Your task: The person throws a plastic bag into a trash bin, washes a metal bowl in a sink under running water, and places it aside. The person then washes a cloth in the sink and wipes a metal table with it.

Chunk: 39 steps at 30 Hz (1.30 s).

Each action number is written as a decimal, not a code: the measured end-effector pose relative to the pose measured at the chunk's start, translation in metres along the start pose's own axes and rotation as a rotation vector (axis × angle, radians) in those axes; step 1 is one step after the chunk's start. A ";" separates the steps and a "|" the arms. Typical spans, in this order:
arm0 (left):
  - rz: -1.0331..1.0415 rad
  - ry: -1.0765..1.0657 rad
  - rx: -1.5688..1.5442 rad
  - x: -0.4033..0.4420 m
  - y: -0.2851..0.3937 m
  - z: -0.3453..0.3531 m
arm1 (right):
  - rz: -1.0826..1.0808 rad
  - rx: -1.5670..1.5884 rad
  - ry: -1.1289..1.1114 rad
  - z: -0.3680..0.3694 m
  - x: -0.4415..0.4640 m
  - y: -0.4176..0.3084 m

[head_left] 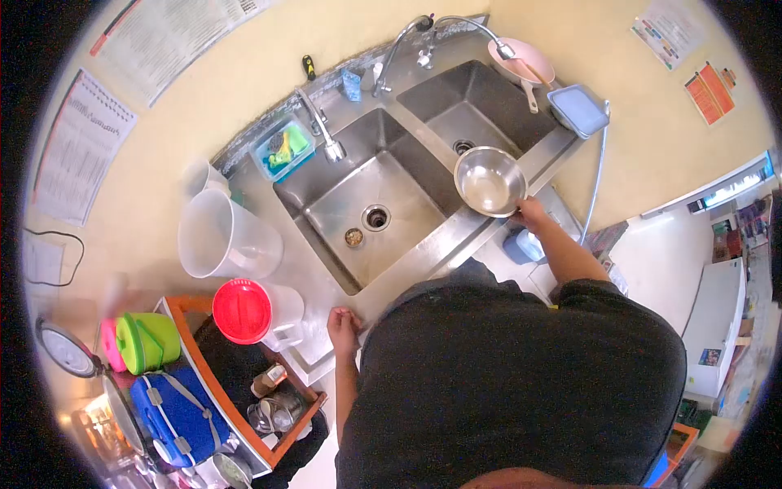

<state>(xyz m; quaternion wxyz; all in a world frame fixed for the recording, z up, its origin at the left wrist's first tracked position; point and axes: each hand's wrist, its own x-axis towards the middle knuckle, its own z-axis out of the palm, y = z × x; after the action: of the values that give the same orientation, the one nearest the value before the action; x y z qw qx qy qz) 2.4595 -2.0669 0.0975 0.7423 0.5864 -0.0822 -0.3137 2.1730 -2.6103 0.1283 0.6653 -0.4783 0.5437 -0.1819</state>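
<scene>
A round metal bowl (pixel 491 181) is tilted over the front edge of the right sink basin (pixel 444 110), its inside facing up. My right hand (pixel 531 214) grips it by its near rim. My left hand (pixel 344 328) rests at the counter's front edge, fingers curled, just right of a clear container with a red lid (pixel 242 311); whether it holds anything is too small to tell. In the left basin (pixel 399 175), a small round strainer holding brown bits (pixel 353 237) lies beside the drain (pixel 375 217).
A blue tray with sponges (pixel 283 147) sits left of the taps. Large translucent containers (pixel 224 236) line the left counter. A pink pan (pixel 521 61) and a blue-grey tub (pixel 579 110) stand at the right sink's far corner. An orange-edged shelf (pixel 236 407) is at lower left.
</scene>
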 end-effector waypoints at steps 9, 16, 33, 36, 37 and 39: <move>-0.008 0.003 0.064 -0.001 -0.005 0.003 | -0.088 0.057 0.137 -0.033 0.024 -0.101; 0.076 0.077 0.184 0.001 -0.003 0.015 | -0.451 -0.580 0.484 -0.171 0.077 -0.295; -0.294 0.755 0.573 -0.123 -0.072 0.050 | -0.842 -1.440 0.885 -0.191 0.327 -0.516; -0.448 0.475 0.847 -0.152 -0.080 0.082 | -0.818 -1.419 0.866 -0.196 0.378 -0.514; -0.503 0.549 0.454 -0.165 -0.092 0.083 | -0.815 -1.425 0.840 -0.200 0.393 -0.508; -0.577 0.362 0.744 -0.171 -0.099 0.084 | -0.800 -1.366 0.853 -0.196 0.416 -0.493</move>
<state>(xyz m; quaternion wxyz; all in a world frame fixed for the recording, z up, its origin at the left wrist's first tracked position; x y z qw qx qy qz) 2.2468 -2.0511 0.0738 0.3683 0.8551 0.1070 -0.3489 2.2766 -3.2479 0.3212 -0.1354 -0.8150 0.5269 -0.1993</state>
